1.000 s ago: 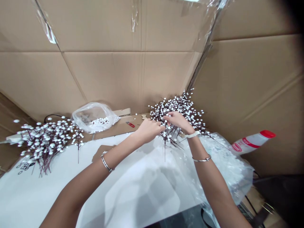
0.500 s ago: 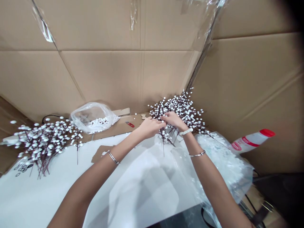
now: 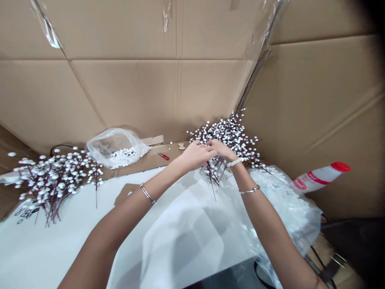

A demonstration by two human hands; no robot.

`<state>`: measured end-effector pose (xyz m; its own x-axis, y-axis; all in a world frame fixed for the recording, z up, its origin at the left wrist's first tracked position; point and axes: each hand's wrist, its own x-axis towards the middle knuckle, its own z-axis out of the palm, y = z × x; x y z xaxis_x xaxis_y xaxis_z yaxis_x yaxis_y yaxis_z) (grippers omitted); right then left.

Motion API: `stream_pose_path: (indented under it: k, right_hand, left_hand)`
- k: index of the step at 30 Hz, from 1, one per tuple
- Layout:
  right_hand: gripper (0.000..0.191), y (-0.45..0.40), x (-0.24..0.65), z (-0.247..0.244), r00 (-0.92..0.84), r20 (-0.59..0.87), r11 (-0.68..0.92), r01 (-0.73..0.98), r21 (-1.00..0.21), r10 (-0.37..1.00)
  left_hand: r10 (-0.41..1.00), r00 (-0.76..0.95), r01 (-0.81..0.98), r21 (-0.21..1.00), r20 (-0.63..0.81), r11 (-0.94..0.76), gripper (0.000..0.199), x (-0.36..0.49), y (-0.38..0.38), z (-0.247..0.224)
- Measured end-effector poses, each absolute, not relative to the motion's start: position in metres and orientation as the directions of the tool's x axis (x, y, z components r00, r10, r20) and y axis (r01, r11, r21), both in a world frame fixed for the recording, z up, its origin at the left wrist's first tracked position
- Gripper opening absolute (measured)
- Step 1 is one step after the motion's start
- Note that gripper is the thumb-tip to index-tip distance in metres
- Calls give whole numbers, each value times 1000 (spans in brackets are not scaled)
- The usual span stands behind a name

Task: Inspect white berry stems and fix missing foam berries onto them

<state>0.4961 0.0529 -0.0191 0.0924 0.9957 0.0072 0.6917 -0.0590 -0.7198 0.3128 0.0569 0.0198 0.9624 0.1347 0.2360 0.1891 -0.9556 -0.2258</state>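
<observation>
"Pile of berry stems (image 3: pixel 230 130): risk?"

"At one o'clock from the wearer. Could snag and pull loose, judging by crossed, crowded branches."

"Grip?"

"On left hand (image 3: pixel 197 155) and right hand (image 3: pixel 221 149): curled, close together; cannot tell whether grasping a stem."

"Appearance?"

"Dense, dark; thin bare stem end (image 3: pixel 213 193) pointing toward six o'clock; white berries (image 3: pixel 256 139), small, rounded."

White table (image 3: pixel 75 224), berry stems (image 3: pixel 54 180), dark rings (image 3: pixel 26 212), torn cardboard piece (image 3: pixel 123 193)
</observation>
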Motion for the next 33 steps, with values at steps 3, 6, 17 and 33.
stream_pose_path:
  k: [3, 6, 17, 33]
  right_hand:
    - [15, 48, 499, -14, 139, -61, -139, 665, -734, 988]
    - [19, 43, 501, -9, 168, -98, -183, 626, -758, 981]
    - [27, 43, 521, -26, 335, -202, -321, 350, -880, 920]
    - [30, 24, 525, -52, 396, -300, -269, -133, -954, 868]
  left_hand:
    - [194, 960, 236, -206, 202, -950, 22, 312, 59, 19]
    - [214, 952, 259, -203, 218, -944, 27, 312, 60, 16]
    - [729, 500, 439, 589, 468, -679, 77, 315, 68, -35]
    - [784, 617, 201, 978, -77, -61, 20, 316, 55, -85]
